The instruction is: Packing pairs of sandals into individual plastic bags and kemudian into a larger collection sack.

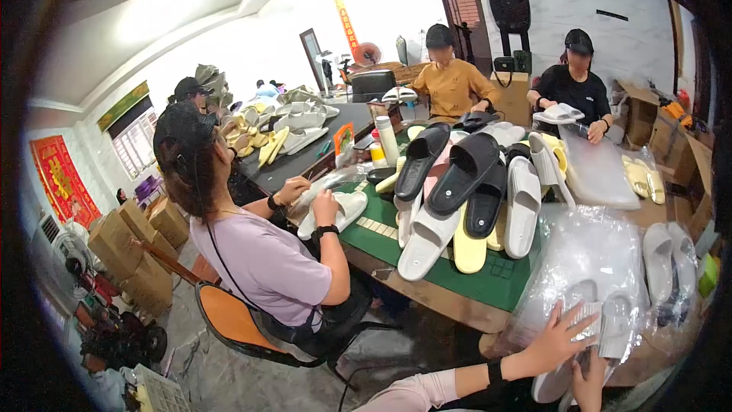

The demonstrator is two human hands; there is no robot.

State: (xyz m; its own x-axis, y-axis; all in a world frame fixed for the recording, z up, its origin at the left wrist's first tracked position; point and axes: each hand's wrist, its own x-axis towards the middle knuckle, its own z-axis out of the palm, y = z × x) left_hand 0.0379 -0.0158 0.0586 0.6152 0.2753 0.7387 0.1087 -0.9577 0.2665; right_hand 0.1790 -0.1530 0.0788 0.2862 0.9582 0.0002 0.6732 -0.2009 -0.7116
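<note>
At the lower right, my left hand (555,342) reaches across with its fingers stretched and spread over a pale grey slide slipper's ridged strap and clear plastic. Just below it, my right hand (588,387) is closed on the near part of a grey slipper (550,386); some of its fingers are hidden. A second grey slipper (614,326) lies beside them on a stack of clear plastic bags (583,240). To the right, a bagged pair of grey slippers (657,263) lies on the table.
A heap of black slippers (461,172), grey and yellow ones covers the green mat (499,282). A person in lilac (259,267) handles white slippers at left. Two people sit across the table, one holding pale slippers (558,114). Cardboard boxes (122,240) stand far left.
</note>
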